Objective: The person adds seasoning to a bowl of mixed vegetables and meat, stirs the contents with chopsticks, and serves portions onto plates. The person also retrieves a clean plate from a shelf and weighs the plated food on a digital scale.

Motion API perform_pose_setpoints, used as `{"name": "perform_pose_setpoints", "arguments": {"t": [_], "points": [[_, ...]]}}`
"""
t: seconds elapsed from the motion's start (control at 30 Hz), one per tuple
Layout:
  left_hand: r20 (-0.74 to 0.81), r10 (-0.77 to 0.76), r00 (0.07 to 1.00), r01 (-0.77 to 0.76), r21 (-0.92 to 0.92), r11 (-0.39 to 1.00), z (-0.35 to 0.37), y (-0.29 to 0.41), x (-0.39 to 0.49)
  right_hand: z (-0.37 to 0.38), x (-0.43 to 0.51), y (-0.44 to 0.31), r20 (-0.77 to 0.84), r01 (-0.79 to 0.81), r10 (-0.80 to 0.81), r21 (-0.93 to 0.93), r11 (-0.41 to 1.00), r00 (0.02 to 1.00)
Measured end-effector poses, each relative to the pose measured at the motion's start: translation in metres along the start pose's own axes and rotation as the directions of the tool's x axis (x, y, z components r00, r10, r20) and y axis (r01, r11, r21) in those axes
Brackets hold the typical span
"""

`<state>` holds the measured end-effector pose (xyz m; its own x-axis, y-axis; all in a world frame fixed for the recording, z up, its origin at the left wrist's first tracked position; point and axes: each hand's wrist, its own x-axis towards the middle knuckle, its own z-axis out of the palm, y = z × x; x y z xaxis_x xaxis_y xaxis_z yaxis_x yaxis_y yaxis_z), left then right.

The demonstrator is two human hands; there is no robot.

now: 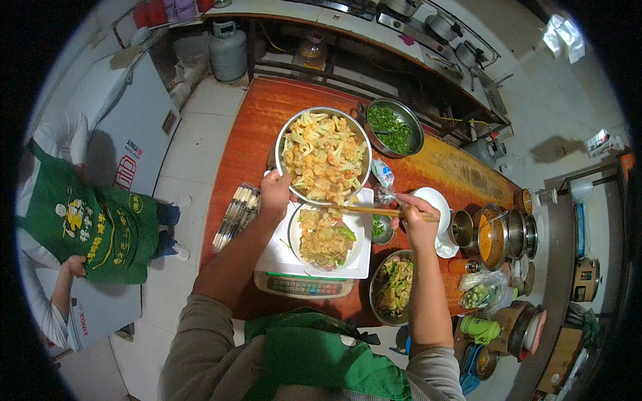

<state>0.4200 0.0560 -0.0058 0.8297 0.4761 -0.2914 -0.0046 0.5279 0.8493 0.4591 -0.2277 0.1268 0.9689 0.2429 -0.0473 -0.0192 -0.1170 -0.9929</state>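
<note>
My left hand [277, 191] grips the rim of a steel bowl [368, 165] heaped with cooked cauliflower [323, 150]. The bowl is held over a clear round container [360, 248] with sliced food [321, 235] and a green pepper piece in it. My right hand [416, 215] holds a pair of wooden chopsticks [366, 210], their tips at the bowl's near edge, touching the cauliflower there. Under the container is the white pan of a digital scale [273, 260], whose keypad [306, 286] faces me.
Bundled packaged chopsticks [236, 215] lie left of the scale. Bowls of chopped greens [393, 125] and mixed vegetables [393, 285] stand right. Steel pots, a sauce bowl [491, 235] and a spice jar [464, 265] crowd the table's right end. A person in a green apron [100, 230] stands left.
</note>
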Motion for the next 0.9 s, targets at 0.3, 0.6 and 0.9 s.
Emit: {"name": "perform_pose_setpoints", "arguments": {"t": [0.3, 0.6, 0.9], "points": [[-0.043, 0.002, 0.999, -0.002, 0.002, 1.000, 0.005, 0.004, -0.008, -0.008, -0.030, 0.001, 0.017, 0.144, -0.143, -0.157, 0.977, 0.990], [-0.058, 0.032, 0.998, -0.039, -0.132, 0.991, -0.066, 0.045, -0.022, -0.029, -0.036, -0.005, -0.103, 0.162, -0.161, 0.001, 0.987, 0.982], [-0.300, 0.048, 0.953, -0.083, -0.103, 0.991, -0.128, 0.044, 0.032, 0.014, -0.004, -0.003, -0.089, 0.259, -0.244, 0.220, 0.941, 0.966]]}}
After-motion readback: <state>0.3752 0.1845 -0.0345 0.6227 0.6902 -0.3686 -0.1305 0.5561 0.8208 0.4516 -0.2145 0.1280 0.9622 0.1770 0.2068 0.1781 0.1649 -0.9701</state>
